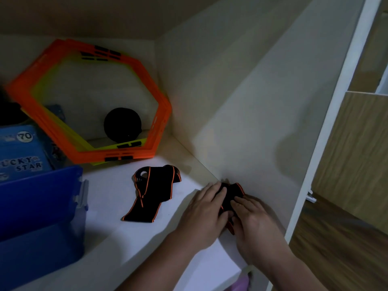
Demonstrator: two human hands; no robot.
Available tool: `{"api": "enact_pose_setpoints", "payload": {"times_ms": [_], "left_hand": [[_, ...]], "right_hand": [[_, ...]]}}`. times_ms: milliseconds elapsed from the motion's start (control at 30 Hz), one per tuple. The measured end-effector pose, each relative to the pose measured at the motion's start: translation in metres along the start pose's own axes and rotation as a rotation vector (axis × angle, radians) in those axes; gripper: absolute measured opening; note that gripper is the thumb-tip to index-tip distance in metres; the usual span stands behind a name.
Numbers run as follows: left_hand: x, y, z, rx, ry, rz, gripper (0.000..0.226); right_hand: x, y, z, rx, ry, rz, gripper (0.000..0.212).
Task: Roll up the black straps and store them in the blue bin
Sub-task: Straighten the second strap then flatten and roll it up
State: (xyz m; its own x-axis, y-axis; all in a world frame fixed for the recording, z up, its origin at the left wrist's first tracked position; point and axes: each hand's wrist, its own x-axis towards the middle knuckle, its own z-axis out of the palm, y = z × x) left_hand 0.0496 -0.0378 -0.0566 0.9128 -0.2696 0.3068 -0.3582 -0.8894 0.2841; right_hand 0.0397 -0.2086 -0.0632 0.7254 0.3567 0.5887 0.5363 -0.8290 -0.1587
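White shelf (130,238), left hand (204,211) and right hand (255,225) each grip black strap (230,196), blue bin (39,211) well left

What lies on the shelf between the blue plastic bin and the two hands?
In the head view, a loose black strap with orange edges lies on the white shelf, between the blue plastic bin and the hands.

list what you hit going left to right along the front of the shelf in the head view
blue bin → loose black strap → left hand → strap being rolled → right hand → shelf side wall
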Motion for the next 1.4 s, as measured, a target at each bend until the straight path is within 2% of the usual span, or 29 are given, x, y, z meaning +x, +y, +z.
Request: {"api": "enact_pose_setpoints", "payload": {"times_ms": [100, 233, 367, 467, 567, 767, 933, 1033, 1167, 1333, 1400], "left_hand": [[-0.001, -0.007, -0.017, 0.001, 0.05, -0.002, 0.073], [-0.005, -0.025, -0.045, -0.009, 0.132, -0.043, 0.068], [-0.005, -0.055, -0.074, 0.031, 0.213, -0.12, 0.057], [0.0, -0.079, -0.091, 0.085, 0.247, -0.231, 0.046], [0.012, -0.103, -0.097, 0.05, 0.273, -0.424, 0.036], [0.038, -0.142, -0.098, 0.039, 0.16, -0.7, 0.033], [0.046, -0.166, -0.088, 0.098, 0.024, -0.877, 0.048], [0.047, -0.172, -0.082, 0.065, -0.006, -0.896, 0.048], [0.046, -0.175, -0.078, 0.043, 0.023, -0.877, 0.044], [0.044, -0.174, -0.082, 0.009, 0.073, -0.883, 0.042], [0.044, -0.173, -0.085, -0.026, 0.072, -0.879, 0.038]], "right_hand": [[0.015, -0.005, 0.0, 0.054, -0.005, -0.011, 0.034], [0.045, -0.015, 0.006, 0.084, -0.001, -0.067, 0.026], [0.08, -0.035, 0.008, 0.109, -0.04, -0.087, 0.03], [0.113, -0.05, 0.019, 0.1, -0.112, -0.106, 0.029], [0.15, -0.059, 0.042, 0.08, -0.267, -0.03, 0.033], [0.203, -0.066, 0.082, 0.107, -0.4, 0.056, 0.03], [0.224, -0.067, 0.115, 0.164, -0.475, 0.145, 0.023], [0.226, -0.067, 0.132, 0.293, -0.519, 0.227, 0.006], [0.229, -0.066, 0.147, 0.391, -0.528, 0.331, 0.02], [0.232, -0.067, 0.155, 0.473, -0.475, 0.377, 0.022], [0.233, -0.069, 0.153, 0.503, -0.445, 0.397, 0.017]]}}
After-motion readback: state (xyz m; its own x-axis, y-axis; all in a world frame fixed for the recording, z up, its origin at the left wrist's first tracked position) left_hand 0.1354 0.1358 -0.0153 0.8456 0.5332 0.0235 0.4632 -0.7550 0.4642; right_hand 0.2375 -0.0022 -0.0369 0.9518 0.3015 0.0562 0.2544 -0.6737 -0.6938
